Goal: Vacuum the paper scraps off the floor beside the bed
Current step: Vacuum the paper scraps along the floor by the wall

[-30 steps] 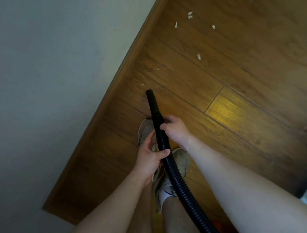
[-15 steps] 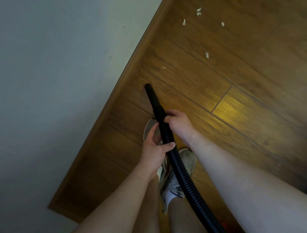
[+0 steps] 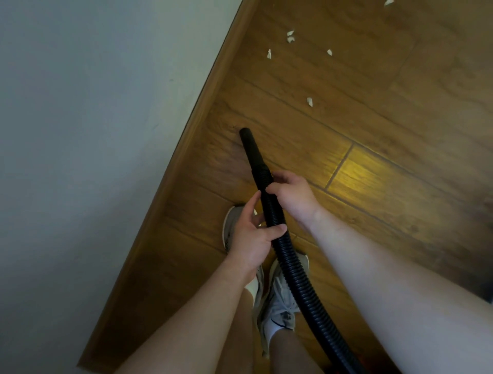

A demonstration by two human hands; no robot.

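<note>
Head view: I see R hand (image 3: 290, 197) w/ fingers curled round the ribbed black hose (image 3: 292, 267) just below its smooth nozzle (image 3: 250, 149). L hand (image 3: 250, 237) sits lower, thumb hooked over it, forefinger straight alongside. Nozzle axis runs up-left from the hands, R hand nearer the tip. Paper scraps (image 3: 309, 101) lie above and right of the tip, well apart: small, white, crumpled, on glossy wood floor (image 3: 373, 187).

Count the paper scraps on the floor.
6. One scrap at the top edge; two close together below-left of it; one near the baseboard; one to its right; one nearest the hose. Others may lie outside the view.
</note>
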